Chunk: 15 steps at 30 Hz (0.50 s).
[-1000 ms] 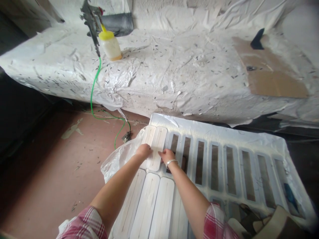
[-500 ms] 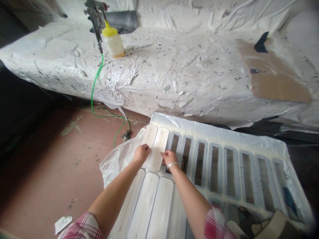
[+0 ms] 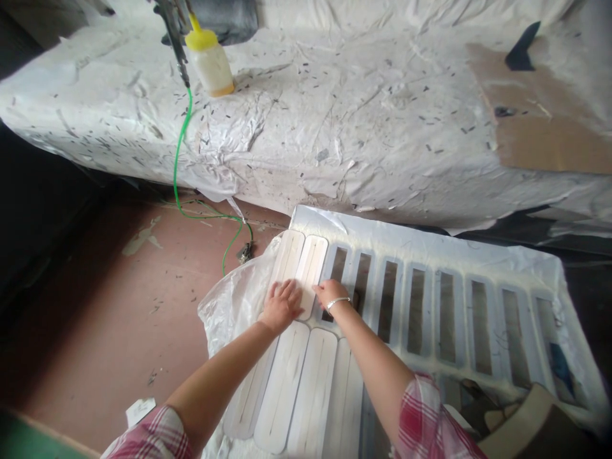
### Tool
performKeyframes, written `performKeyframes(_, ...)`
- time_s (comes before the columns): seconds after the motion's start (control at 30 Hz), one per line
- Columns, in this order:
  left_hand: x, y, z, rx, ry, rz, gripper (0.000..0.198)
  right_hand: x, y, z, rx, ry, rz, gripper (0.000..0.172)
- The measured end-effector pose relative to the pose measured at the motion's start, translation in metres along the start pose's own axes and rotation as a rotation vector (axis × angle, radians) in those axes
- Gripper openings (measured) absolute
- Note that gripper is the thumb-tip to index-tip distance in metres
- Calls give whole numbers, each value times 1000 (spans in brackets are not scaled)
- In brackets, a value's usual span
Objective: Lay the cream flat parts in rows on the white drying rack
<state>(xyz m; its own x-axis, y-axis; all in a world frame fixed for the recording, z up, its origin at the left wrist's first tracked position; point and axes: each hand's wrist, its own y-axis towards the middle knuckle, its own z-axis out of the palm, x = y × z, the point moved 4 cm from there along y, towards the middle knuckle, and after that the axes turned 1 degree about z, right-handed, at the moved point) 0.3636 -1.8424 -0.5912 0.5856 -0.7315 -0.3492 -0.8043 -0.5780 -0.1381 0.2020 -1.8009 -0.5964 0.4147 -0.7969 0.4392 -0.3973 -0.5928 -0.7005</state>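
Note:
Rounded white oblong pieces, each with a thin line down its middle, lie side by side on a plastic-covered slotted frame [image 3: 425, 237]. My left hand [image 3: 283, 305] rests flat, fingers spread, across the lower part of the leftmost far piece [image 3: 288, 255] and the edge of its neighbour. That neighbouring white oblong piece [image 3: 312, 261] has its right edge pinched between the thumb and fingers of my right hand [image 3: 331, 293]. Closer to me, a second row of the same pieces [image 3: 313, 389] runs under my forearms.
Open slots [image 3: 415, 312] run along the frame's right side. Behind it stands a bench draped in dirty white sheeting [image 3: 335, 127], holding a yellow-capped bottle [image 3: 210, 67], a spray gun [image 3: 172, 38] with green hose [image 3: 179, 159], and cardboard [image 3: 549, 134]. Dark curved parts [image 3: 530, 427] sit at lower right.
My left hand has opened from a closed grip and now lies flat, slightly lower and to the right. The right hand stays at the second piece's edge. The view has shifted slightly.

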Motion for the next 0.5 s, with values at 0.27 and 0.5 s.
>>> performKeyframes(0.27,4,-10,12,-59,-307,9,44,-9,-24,36,171,115,54,45)
performKeyframes(0.5,13,-20,-4,21,-70,-36,30,-6,-26,33,79,17,2,32)
